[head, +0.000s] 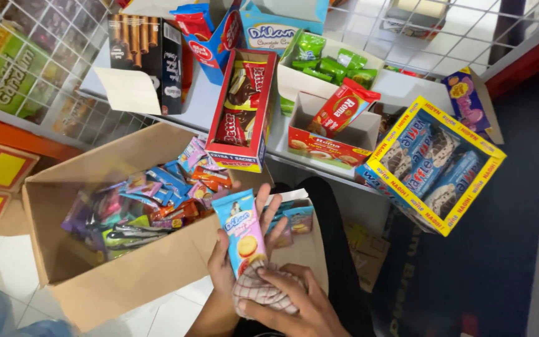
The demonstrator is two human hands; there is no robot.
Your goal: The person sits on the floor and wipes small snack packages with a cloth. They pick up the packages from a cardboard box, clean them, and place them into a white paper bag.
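My left hand (229, 265) holds a light blue and pink biscuit packet (239, 228) upright, fingers spread behind it. My right hand (294, 306) grips a checked cloth (258, 290) bunched against the packet's lower end. Both hands hover beside the right wall of a large cardboard box (126, 274) full of several colourful snack sachets (151, 203). A small open box (294, 218) with blue packets lies just behind the hands.
A white shelf (400, 87) above holds open display boxes: a red box of chocolate biscuits (242, 112), a black wafer-stick box (145, 59), green packets (332, 62), a red-white box (332, 134) and a yellow-edged box (432, 165) tilting over the edge. Wire mesh stands behind.
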